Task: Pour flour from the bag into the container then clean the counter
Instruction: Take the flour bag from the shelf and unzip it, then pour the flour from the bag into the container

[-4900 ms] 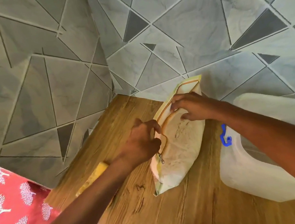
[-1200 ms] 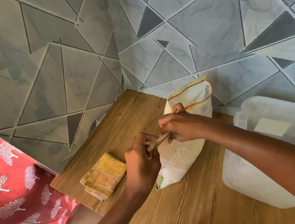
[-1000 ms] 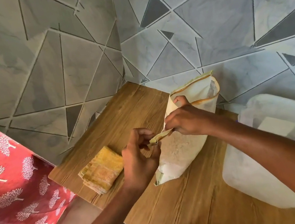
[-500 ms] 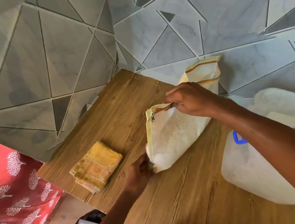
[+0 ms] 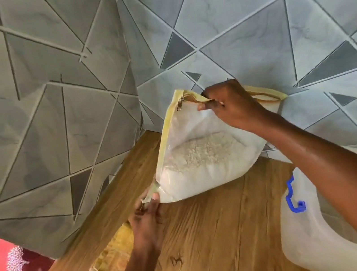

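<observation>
over the wooden counter [image 5: 215,247], i'm seeing the right hand [image 5: 231,105] pinching the flour bag [image 5: 199,155] at its zippered top. left hand [image 5: 147,221] is pinching its bottom corner.

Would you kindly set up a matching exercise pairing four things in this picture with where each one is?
1. bag
2. cloth
3. container
4. left hand

a. flat on the counter, partly behind the left forearm
b. pinching the bag's lower corner
c. lifted, its top held by the right hand
d. at right, with a blue clip

Pairs: 1-c, 2-a, 3-d, 4-b
</observation>
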